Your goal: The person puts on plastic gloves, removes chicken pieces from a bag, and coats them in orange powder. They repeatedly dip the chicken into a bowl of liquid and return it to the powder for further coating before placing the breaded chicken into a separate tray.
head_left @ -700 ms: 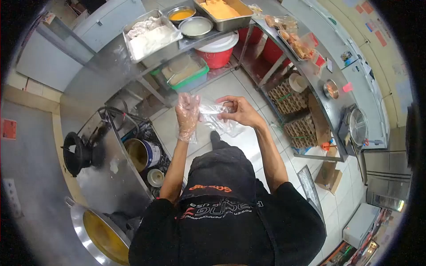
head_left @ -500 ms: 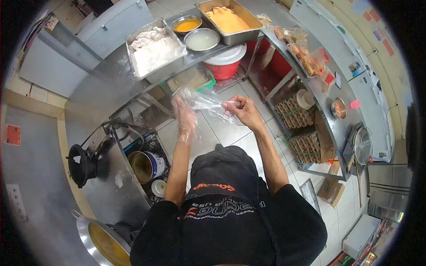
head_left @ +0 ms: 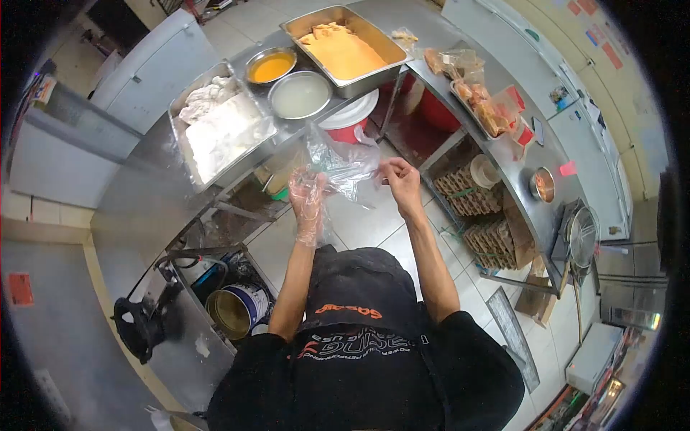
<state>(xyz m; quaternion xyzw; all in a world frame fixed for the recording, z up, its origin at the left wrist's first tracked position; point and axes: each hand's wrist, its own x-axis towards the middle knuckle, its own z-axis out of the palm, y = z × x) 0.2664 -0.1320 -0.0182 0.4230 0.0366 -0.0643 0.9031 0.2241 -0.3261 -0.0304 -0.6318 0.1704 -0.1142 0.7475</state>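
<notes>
My left hand (head_left: 307,195) wears a clear plastic glove and has its fingers closed on a crumpled clear plastic bag (head_left: 343,161). Opposite it, my bare right hand (head_left: 399,177) pinches the bag's right edge. The bag hangs between both hands, above the tiled floor and in front of the counter. Beyond it on the counter stand a tray of white flour (head_left: 223,147), a bowl of orange liquid (head_left: 272,67), a bowl of cloudy liquid (head_left: 300,95) and a deep steel pan of orange-yellow powder (head_left: 348,54).
Raw chicken pieces (head_left: 478,108) lie on a tray on the right counter, near a phone (head_left: 537,131) and a small steel bowl (head_left: 542,184). Egg trays (head_left: 489,244) are stacked below. A black burner (head_left: 133,327) and a large tin (head_left: 237,310) are at the left.
The view has shifted, so the counter trays sit further left. The plastic has spread wider and higher between my hands, and my left hand has come lower.
</notes>
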